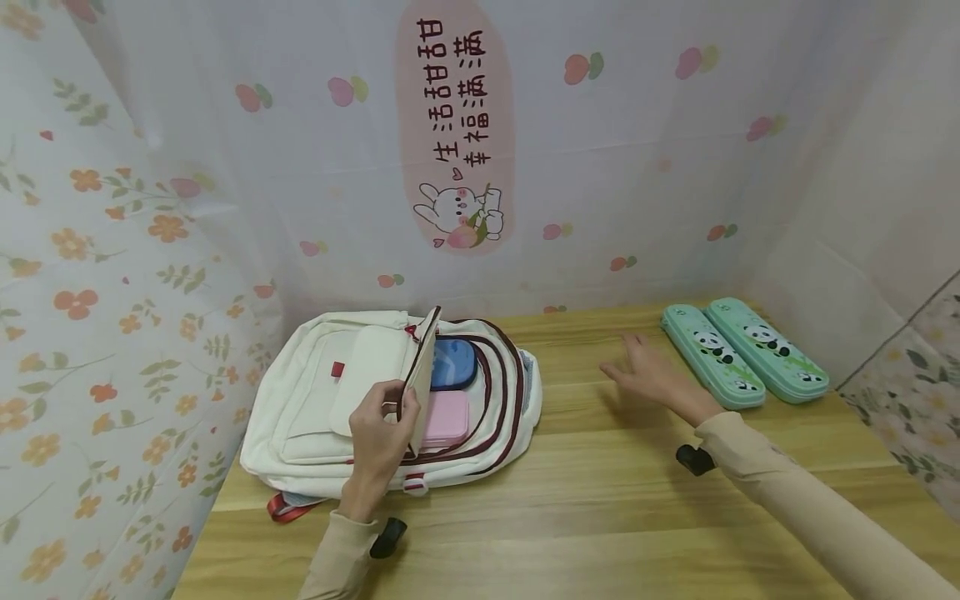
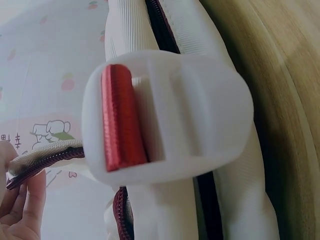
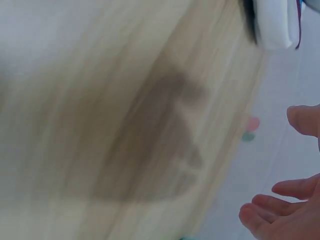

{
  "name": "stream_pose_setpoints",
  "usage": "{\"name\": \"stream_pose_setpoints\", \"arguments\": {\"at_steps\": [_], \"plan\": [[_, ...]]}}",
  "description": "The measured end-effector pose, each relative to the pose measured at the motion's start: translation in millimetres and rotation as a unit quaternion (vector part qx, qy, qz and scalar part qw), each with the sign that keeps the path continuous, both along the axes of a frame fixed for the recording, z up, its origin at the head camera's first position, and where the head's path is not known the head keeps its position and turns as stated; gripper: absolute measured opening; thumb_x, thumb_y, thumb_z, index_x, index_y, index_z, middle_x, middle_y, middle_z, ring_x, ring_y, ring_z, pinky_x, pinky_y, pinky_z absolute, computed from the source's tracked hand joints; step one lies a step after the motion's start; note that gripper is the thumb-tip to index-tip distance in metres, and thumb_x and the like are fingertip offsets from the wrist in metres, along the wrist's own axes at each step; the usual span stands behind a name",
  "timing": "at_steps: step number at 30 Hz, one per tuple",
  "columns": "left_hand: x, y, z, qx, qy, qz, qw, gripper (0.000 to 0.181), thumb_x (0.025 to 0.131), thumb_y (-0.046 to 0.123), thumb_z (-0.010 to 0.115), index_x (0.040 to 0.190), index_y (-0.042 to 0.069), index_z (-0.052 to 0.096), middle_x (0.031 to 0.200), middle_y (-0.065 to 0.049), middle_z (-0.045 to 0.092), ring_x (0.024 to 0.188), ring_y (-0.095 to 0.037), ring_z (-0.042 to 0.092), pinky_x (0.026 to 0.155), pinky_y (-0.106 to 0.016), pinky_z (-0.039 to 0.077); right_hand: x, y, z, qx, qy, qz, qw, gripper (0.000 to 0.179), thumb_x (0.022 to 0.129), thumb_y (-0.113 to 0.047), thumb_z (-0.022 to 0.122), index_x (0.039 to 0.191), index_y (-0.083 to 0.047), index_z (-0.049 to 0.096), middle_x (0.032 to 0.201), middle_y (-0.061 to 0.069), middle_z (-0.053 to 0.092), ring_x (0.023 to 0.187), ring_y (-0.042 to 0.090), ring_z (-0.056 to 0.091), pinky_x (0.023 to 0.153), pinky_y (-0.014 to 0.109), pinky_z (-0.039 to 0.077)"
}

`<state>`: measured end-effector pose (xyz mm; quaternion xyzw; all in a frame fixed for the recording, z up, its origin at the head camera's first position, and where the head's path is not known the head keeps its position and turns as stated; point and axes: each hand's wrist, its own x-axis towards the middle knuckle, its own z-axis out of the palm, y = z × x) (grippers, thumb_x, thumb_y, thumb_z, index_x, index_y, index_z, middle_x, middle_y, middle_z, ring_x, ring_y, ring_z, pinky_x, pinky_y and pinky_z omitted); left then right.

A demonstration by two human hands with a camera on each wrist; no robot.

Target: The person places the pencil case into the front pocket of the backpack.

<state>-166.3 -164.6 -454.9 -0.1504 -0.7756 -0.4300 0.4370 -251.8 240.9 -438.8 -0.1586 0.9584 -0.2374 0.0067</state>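
A white backpack (image 1: 309, 400) with dark red zip edging lies on the table at the left. My left hand (image 1: 382, 429) pinches the edge of its front pocket flap (image 1: 422, 375) and holds it raised. Inside the opened pocket lie a blue case (image 1: 453, 364) and a pink case (image 1: 446, 417). In the left wrist view a white plastic buckle (image 2: 200, 110) with a red strap blocks much of the bag. Over the table, between the backpack and two green panda pencil cases, my right hand (image 1: 648, 371) hangs with fingers apart, holding nothing.
The two panda pencil cases, left one (image 1: 712, 354) and right one (image 1: 768, 350), lie side by side at the table's back right. Printed curtains (image 1: 622, 167) enclose the wooden table (image 1: 570, 517) at the back and sides. A red strap loop (image 1: 288, 508) sticks out from the backpack's lower left.
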Motion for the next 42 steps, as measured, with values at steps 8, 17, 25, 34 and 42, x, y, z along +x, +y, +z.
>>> {"name": "stream_pose_setpoints", "arguments": {"at_steps": [8,17,25,34,42], "plan": [[0.5,-2.7,-2.3,0.008,0.001,0.002,1.0,0.016,0.077,-0.011,0.073,0.091,-0.005,0.069,0.077,-0.013,0.07,0.065,-0.023,0.066,0.062,-0.015,0.055,6.9,29.8,-12.2,0.003,0.023,-0.048,0.9986,0.077,0.098,-0.026,0.064,0.141,0.027,0.029,0.142,0.051,0.032,0.13,0.064,0.033,0.106,0.071,0.034],[1.1,-0.4,-5.4,0.004,0.003,0.006,1.0,0.017,0.076,-0.01,0.074,0.091,-0.004,0.07,0.077,-0.012,0.071,0.065,-0.023,0.067,0.06,-0.017,0.056,15.7,75.1,-30.5,0.027,0.042,-0.114,0.9923,0.075,0.095,-0.024,0.065,0.135,0.03,0.032,0.133,0.057,0.032,0.126,0.071,0.028,0.102,0.078,0.029],[-2.0,0.2,-6.6,0.001,0.004,-0.001,1.0,0.017,0.077,-0.011,0.074,0.092,-0.005,0.069,0.078,-0.013,0.07,0.066,-0.023,0.066,0.06,-0.017,0.055,27.8,106.4,-41.0,0.034,0.041,-0.187,0.9809,0.081,0.094,-0.025,0.062,0.134,0.034,0.026,0.133,0.062,0.023,0.124,0.073,0.024,0.101,0.077,0.027],[-4.3,0.9,-8.0,-0.005,0.011,-0.007,0.9999,0.019,0.075,-0.013,0.074,0.093,-0.005,0.069,0.078,-0.013,0.07,0.066,-0.024,0.067,0.059,-0.017,0.055,39.8,127.3,-44.2,0.023,0.006,-0.224,0.9744,0.081,0.094,-0.028,0.064,0.126,0.036,0.026,0.116,0.061,0.032,0.105,0.073,0.037,0.083,0.075,0.038],[-4.7,1.4,-8.0,-0.002,0.01,-0.007,0.9999,0.019,0.075,-0.013,0.074,0.093,-0.005,0.069,0.078,-0.013,0.07,0.066,-0.024,0.067,0.059,-0.018,0.055,44.3,135.9,-48.5,0.017,0.0,-0.253,0.9672,0.078,0.092,-0.038,0.068,0.107,0.032,0.039,0.107,0.054,0.041,0.098,0.066,0.045,0.077,0.065,0.044]]}}
